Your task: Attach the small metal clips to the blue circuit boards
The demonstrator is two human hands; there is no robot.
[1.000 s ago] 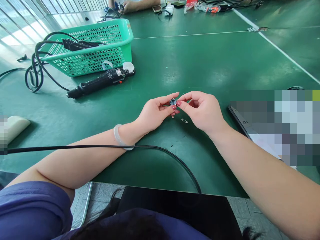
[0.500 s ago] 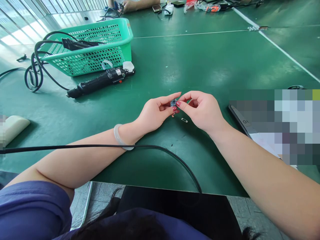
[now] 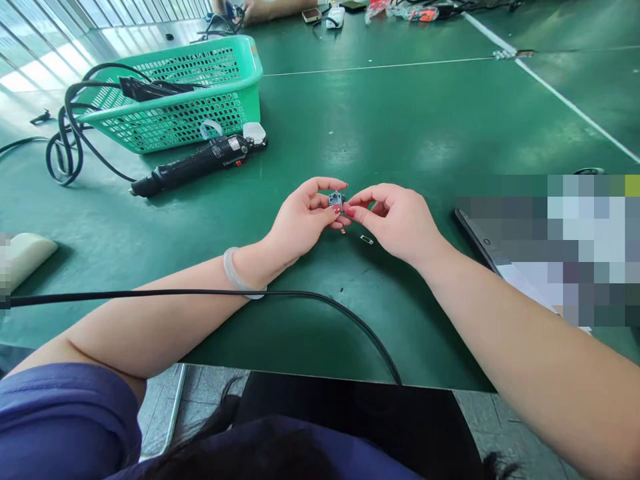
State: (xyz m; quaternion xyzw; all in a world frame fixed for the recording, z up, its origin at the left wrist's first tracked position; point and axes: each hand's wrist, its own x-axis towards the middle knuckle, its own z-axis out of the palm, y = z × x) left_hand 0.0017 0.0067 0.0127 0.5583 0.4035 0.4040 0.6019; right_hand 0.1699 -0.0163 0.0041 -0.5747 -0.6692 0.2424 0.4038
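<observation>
A small grey-blue square part point(image 3: 336, 199), with a dark edge and fine detail on its face, is pinched between the thumb and fingers of my left hand point(image 3: 300, 220). My right hand point(image 3: 407, 217) has thumb and index finger closed at the right edge of the same part; whether a separate tiny piece is between them is hidden. Just below the hands, a small flat pale strip point(image 3: 367, 239) lies on the green table. Beside it, under my left fingers, is a tiny reddish bit point(image 3: 343, 231).
A green plastic basket point(image 3: 253, 100) with a black cabled item inside stands at back left. In front of it lies a black electric screwdriver point(image 3: 200, 163). A black cable point(image 3: 320, 295) crosses over my left forearm. A dark flat device point(image 3: 477, 233) lies right; another person's arm point(image 3: 280, 9) is far back.
My left hand has shifted slightly left and turned the small part so its face shows more. The index finger has lifted from it. My right fingers have followed a little leftward.
</observation>
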